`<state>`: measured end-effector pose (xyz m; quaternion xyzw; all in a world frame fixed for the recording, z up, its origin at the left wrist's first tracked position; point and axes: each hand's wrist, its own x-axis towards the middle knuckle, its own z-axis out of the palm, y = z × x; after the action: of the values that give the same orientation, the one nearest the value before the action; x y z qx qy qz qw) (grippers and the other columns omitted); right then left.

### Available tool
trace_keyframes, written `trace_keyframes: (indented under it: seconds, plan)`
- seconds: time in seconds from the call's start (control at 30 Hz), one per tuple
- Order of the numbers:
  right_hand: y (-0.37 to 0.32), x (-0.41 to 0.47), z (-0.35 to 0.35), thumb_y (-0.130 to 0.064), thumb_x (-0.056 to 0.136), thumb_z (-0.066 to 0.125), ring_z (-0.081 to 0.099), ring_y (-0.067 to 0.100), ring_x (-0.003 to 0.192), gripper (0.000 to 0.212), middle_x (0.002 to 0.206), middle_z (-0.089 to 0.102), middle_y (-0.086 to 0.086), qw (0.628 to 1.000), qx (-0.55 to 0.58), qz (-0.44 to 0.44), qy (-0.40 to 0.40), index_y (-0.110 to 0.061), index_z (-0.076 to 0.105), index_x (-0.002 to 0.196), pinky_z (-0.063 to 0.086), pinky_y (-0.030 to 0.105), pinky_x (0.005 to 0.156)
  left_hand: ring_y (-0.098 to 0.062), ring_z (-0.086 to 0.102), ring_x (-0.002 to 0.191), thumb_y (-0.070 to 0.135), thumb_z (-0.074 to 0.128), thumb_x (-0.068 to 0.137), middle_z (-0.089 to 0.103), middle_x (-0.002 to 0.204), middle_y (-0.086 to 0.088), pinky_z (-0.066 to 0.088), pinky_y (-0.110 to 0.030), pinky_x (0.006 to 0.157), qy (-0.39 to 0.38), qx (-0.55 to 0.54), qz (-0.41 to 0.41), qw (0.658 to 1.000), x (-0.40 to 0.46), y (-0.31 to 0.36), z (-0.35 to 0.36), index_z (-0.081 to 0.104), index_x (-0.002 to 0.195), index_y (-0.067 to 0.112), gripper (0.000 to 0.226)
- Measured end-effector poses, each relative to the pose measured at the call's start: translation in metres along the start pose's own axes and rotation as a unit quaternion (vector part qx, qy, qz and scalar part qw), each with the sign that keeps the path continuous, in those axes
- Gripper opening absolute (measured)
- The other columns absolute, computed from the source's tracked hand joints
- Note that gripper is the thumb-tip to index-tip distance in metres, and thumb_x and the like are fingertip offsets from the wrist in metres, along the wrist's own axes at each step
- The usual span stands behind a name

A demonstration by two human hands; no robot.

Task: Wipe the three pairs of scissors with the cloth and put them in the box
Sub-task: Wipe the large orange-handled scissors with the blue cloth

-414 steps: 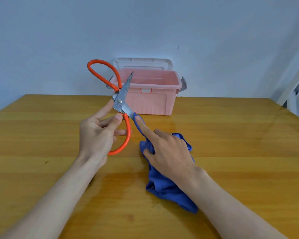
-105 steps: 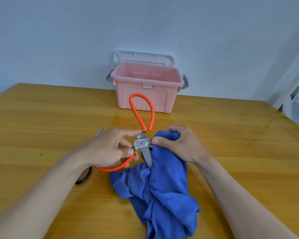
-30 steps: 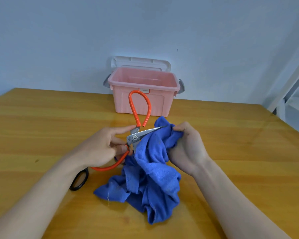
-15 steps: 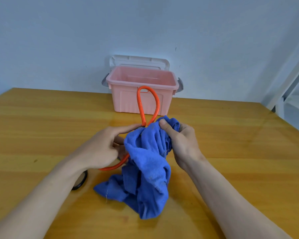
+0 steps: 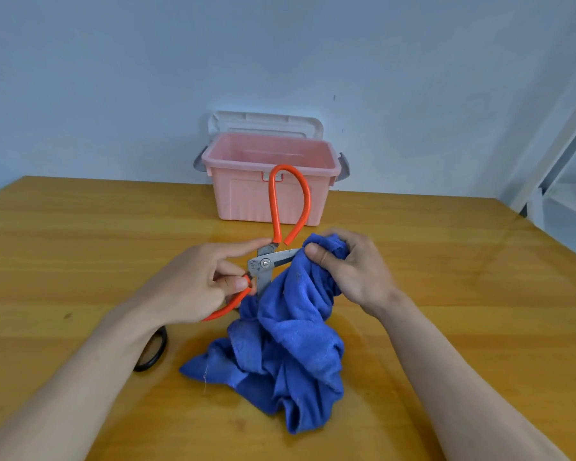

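Note:
My left hand [image 5: 193, 287] grips the orange-handled scissors [image 5: 290, 201] near the pivot, over the middle of the table. One orange loop stands up in front of the box, the other runs under my fingers. The blades are spread apart. My right hand [image 5: 350, 267] pinches the blue cloth [image 5: 290, 344] around the blade that points right. The rest of the cloth hangs down and bunches on the table. The pink box [image 5: 270, 181] stands open at the back by the wall, its white lid tipped up behind it.
A black scissor handle loop [image 5: 152, 351] shows on the wooden table [image 5: 479, 294] beside my left forearm; the rest of that pair is hidden under the arm. White shelving [image 5: 559, 181] stands off the table's right edge.
In the last half second my right hand has slid the cloth outward along the blade, so the pivot and blade root show again. The scissors' upright loop has stayed in place.

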<state>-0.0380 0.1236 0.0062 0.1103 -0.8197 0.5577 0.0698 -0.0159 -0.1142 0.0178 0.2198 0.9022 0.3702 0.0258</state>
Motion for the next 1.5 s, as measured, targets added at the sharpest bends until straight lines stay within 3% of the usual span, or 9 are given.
trace_keyframes:
  seconds: [0.27,0.47,0.67,0.83,0.93,1.13,1.27,1.37,1.5]
  plan:
    - [0.003,0.006,0.021,-0.019,0.094,0.066,0.057,0.011,0.061,0.019,0.062,0.061,-0.005,0.989,0.124,0.059,0.052,-0.016,0.063,0.075,0.047,0.026,0.057,-0.008,0.029,0.054,0.010,0.055,0.097,0.065,0.067,-0.007,0.036,-0.026,0.066,0.018,0.003,-0.013,1.000,0.003,-0.002,0.001,0.035,0.133,0.064,0.068]
    - [0.014,0.019,-0.001,-0.025,0.097,0.061,0.059,0.012,0.070,0.023,0.071,0.065,-0.006,0.972,0.103,0.076,0.199,-0.015,0.067,0.078,0.050,0.035,0.070,-0.030,0.063,0.072,0.013,0.057,0.097,0.074,0.084,0.021,0.050,-0.046,0.093,-0.009,-0.007,-0.032,0.999,-0.004,0.005,-0.002,0.036,0.133,0.062,0.065]
    - [0.014,0.006,-0.011,-0.025,0.098,0.059,0.047,0.021,0.067,0.023,0.072,0.050,0.010,0.974,0.195,0.065,0.095,-0.011,0.060,0.080,0.039,0.035,0.062,-0.037,0.067,0.094,0.010,0.058,0.096,0.076,0.084,0.015,0.047,-0.047,0.097,0.046,-0.028,-0.042,0.998,-0.003,0.006,-0.007,0.040,0.117,0.068,0.065]
    - [0.010,0.003,0.010,-0.021,0.095,0.063,0.062,0.011,0.077,0.029,0.087,0.067,0.001,0.985,0.169,0.017,0.045,0.007,0.059,0.097,0.049,0.023,0.067,-0.027,0.059,0.066,0.012,0.058,0.096,0.075,0.084,-0.008,0.049,-0.034,0.073,0.050,-0.024,-0.017,0.998,-0.002,0.001,0.000,0.034,0.113,0.081,0.075]
    - [0.005,0.000,0.016,-0.020,0.092,0.067,0.065,0.007,0.074,0.015,0.082,0.068,-0.001,0.983,0.175,0.022,0.041,-0.007,0.061,0.092,0.050,0.020,0.066,-0.034,0.062,0.073,0.011,0.057,0.096,0.073,0.081,-0.010,0.051,-0.040,0.079,0.058,-0.018,-0.003,0.998,0.000,0.002,0.008,0.031,0.113,0.083,0.078]
    - [0.004,-0.002,0.022,-0.024,0.092,0.067,0.055,-0.003,0.053,0.016,0.054,0.059,-0.017,0.993,0.082,0.005,0.089,-0.020,0.061,0.078,0.042,0.013,0.054,-0.007,0.039,0.054,0.011,0.056,0.095,0.067,0.068,-0.001,0.033,-0.011,0.060,0.049,0.026,0.011,0.998,0.000,0.003,0.016,0.033,0.133,0.061,0.067]
    - [0.005,0.003,0.022,-0.024,0.099,0.058,0.043,0.004,0.051,0.025,0.058,0.051,-0.009,0.993,0.001,-0.030,0.114,-0.019,0.056,0.075,0.038,0.023,0.053,-0.006,0.039,0.049,0.007,0.054,0.096,0.057,0.055,0.007,0.031,-0.013,0.053,0.050,0.019,0.011,0.999,0.000,0.009,0.020,0.034,0.139,0.053,0.066]
    - [0.008,0.007,0.020,-0.021,0.100,0.055,0.045,0.009,0.054,0.022,0.059,0.052,-0.007,0.992,-0.018,-0.046,0.117,-0.020,0.057,0.078,0.040,0.030,0.055,-0.006,0.042,0.054,0.009,0.055,0.096,0.068,0.065,0.010,0.036,-0.017,0.061,0.057,0.018,0.013,0.998,0.000,0.012,0.019,0.030,0.127,0.065,0.069]
    - [0.010,0.009,0.013,-0.009,0.098,0.054,0.052,0.004,0.055,0.011,0.059,0.054,-0.014,0.982,-0.091,-0.107,0.126,-0.009,0.062,0.092,0.035,0.013,0.051,-0.032,0.063,0.077,0.011,0.055,0.097,0.076,0.083,0.011,0.050,-0.035,0.089,0.045,-0.015,-0.004,0.999,-0.002,0.012,0.016,0.032,0.117,0.078,0.074]
